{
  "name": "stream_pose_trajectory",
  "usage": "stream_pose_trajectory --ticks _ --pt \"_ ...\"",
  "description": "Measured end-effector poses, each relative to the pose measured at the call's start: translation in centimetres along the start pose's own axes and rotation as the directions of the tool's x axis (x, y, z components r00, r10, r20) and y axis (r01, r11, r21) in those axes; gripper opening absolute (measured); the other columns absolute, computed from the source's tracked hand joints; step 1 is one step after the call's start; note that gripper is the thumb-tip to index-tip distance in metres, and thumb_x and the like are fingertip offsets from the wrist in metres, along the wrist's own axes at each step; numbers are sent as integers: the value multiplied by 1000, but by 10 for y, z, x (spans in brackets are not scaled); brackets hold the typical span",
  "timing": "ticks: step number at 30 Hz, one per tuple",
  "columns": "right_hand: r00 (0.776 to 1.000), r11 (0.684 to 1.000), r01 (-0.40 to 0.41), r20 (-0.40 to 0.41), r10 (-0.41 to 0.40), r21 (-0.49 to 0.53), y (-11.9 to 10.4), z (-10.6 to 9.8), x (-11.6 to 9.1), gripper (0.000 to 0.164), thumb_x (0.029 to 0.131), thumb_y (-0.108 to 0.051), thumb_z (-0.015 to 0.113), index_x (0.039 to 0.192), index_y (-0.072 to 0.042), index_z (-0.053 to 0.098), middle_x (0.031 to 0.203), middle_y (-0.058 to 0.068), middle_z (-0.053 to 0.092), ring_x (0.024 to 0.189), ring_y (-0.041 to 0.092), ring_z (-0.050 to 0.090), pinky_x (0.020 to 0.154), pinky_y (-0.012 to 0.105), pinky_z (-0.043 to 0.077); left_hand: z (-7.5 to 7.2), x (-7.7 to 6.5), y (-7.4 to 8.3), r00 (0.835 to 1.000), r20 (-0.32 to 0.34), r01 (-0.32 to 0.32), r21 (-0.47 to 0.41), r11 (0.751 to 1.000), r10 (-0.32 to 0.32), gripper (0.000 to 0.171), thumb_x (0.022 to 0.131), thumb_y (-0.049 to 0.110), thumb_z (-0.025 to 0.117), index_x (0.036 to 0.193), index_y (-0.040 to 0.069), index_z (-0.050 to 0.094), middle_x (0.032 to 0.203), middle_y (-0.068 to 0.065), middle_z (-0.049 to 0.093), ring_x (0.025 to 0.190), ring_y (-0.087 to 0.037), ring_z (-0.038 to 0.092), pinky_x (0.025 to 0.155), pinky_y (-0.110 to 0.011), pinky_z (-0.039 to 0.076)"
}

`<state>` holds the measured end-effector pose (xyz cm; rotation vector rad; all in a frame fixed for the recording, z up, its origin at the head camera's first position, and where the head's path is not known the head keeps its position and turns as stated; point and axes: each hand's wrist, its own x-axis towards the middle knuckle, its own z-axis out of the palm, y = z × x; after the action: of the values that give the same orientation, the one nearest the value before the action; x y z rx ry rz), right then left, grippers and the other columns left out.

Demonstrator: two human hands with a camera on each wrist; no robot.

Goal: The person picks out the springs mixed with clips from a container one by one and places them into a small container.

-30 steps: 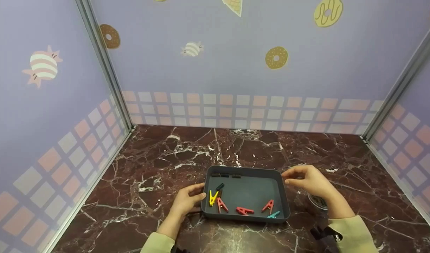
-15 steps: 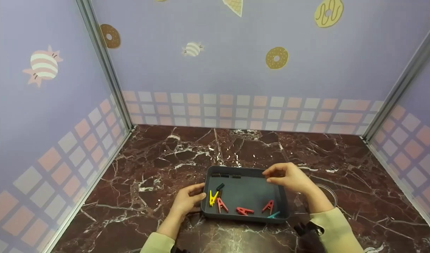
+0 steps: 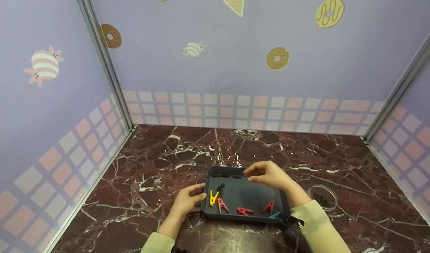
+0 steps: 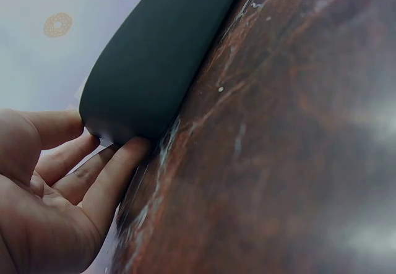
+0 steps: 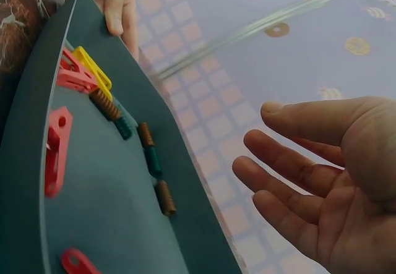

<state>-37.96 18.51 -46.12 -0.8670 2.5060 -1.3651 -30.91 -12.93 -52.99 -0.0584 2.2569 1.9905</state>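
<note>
My left hand (image 3: 187, 201) grips the left end of a dark grey tray (image 3: 283, 195), its thumb (image 5: 114, 21) over the rim in the right wrist view and several fingers against the outer wall. My right hand (image 3: 269, 175) hovers above the tray's far side, fingers relaxed and apart, with nothing between them. Several small ribbed brown and green cylinders lie in the tray; one brown cylinder (image 5: 165, 198) is by the far wall. Toward the near side are a yellow clothespin (image 3: 213, 198), three red ones, including a red clothespin (image 3: 244, 211), and a teal clothespin (image 3: 274, 214).
A clear round container (image 3: 336, 200) with dark small pieces stands to the tray's right, close to my right forearm. The marbled tabletop (image 3: 158, 154) extends around the tray. Patterned lilac panels (image 3: 236, 70) rise at the back and both sides.
My right hand has moved left from beside the tray's right rim to over its far side, uncovering the round container. My left hand and the tray look unmoved.
</note>
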Motion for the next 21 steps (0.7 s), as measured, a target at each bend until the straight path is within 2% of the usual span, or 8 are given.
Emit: stream_pose_trajectory --ticks 5,12,21 --pt "1000 1000 -5 27 6 -4 1 13 13 25 92 -9 76 115 -1 76 116 18 76 110 32 73 87 22 60 0 -1 0 1000 9 -10 -6 1000 10 48 98 7 68 144 -3 57 141 -33 57 107 -35 74 73 -41 67" --pt "996 999 -21 85 25 -47 4 33 32 30 94 -14 75 122 -3 74 123 16 75 116 33 70 94 41 62 -1 -2 0 1000 9 -29 9 1000 28 48 97 7 69 143 -4 57 141 -35 56 101 -34 75 71 -41 67" --pt "995 998 -67 74 68 -10 5 56 51 27 92 -8 75 119 -8 77 121 13 76 114 31 70 96 41 59 -1 -1 0 1000 12 -24 -9 1000 24 50 98 8 68 145 -4 56 141 -33 57 105 -37 74 73 -43 67"
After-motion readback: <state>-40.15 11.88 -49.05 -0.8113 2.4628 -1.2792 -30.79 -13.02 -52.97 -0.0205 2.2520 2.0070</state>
